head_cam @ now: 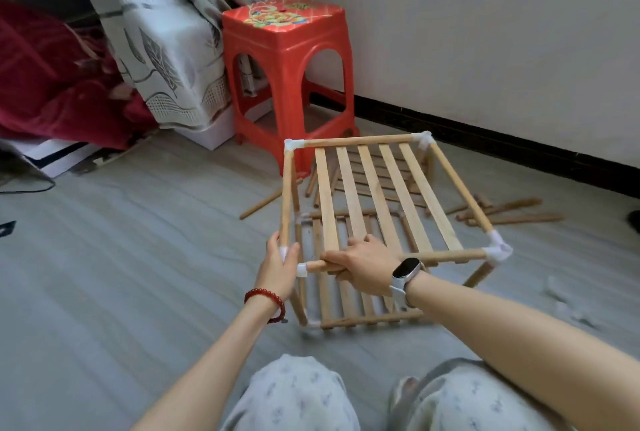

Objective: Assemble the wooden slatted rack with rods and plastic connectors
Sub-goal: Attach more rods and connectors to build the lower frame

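Your left hand point(278, 266) pinches the near-left connector point(300, 270) while your right hand point(363, 266) wraps the front rod point(446, 255) of the rack point(377, 202) on the floor, so push it straight in, no twisting.

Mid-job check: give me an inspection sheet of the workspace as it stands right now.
Surface: grey floor.
Job's things: two-tier slatted rack; white connector at its near right corner.
Clutter: loose rods behind the rack.
Hands: left hand grips the near left corner connector; right hand grips the front rod.
Cables: nothing seen.
Surroundings: red stool, curtain, white wall.
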The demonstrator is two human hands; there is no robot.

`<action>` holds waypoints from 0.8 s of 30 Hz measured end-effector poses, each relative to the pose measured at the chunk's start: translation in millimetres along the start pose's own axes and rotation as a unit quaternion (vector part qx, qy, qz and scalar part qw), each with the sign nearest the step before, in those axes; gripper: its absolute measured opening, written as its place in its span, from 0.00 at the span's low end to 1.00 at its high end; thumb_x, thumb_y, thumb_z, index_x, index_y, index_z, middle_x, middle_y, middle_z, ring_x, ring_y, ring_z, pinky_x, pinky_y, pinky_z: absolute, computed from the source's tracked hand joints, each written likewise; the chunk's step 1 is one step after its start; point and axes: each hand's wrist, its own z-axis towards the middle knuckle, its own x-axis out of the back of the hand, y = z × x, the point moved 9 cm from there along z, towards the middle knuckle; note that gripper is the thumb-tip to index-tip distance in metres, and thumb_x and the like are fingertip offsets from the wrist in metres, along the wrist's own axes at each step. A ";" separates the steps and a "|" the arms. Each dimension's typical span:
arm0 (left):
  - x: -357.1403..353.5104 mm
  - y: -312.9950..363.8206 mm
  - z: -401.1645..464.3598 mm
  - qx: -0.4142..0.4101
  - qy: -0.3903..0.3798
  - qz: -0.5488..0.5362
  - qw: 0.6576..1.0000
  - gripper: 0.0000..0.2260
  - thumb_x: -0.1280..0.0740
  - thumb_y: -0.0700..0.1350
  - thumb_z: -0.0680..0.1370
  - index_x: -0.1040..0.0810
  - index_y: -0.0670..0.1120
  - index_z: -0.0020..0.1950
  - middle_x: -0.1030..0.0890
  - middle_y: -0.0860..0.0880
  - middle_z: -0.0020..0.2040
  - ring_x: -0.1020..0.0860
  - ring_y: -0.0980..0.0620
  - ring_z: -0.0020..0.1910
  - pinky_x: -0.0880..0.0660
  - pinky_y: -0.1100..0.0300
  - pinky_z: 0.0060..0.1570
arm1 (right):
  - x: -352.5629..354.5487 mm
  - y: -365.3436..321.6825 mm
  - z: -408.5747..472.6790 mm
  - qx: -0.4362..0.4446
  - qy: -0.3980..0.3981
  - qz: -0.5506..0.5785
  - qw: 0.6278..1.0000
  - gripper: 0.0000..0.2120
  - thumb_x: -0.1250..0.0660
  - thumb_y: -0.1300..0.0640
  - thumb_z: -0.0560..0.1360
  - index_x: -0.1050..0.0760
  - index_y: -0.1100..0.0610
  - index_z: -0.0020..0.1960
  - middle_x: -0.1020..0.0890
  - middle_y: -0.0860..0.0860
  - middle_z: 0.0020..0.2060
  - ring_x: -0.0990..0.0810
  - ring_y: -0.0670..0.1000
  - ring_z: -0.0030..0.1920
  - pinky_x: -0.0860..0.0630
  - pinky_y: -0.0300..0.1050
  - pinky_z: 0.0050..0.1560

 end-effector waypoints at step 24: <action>-8.5 -16.0 11.9 0.116 0.141 0.126 0.975 0.17 0.41 0.50 0.81 0.29 0.36 0.58 0.24 0.38 0.58 0.27 0.40 0.58 0.35 0.55 0.45 | -11.6 7.5 -6.1 -0.082 0.064 0.116 0.988 0.09 0.41 0.46 0.78 0.26 0.43 0.55 0.22 0.43 0.36 0.27 0.48 0.40 0.47 0.47 0.45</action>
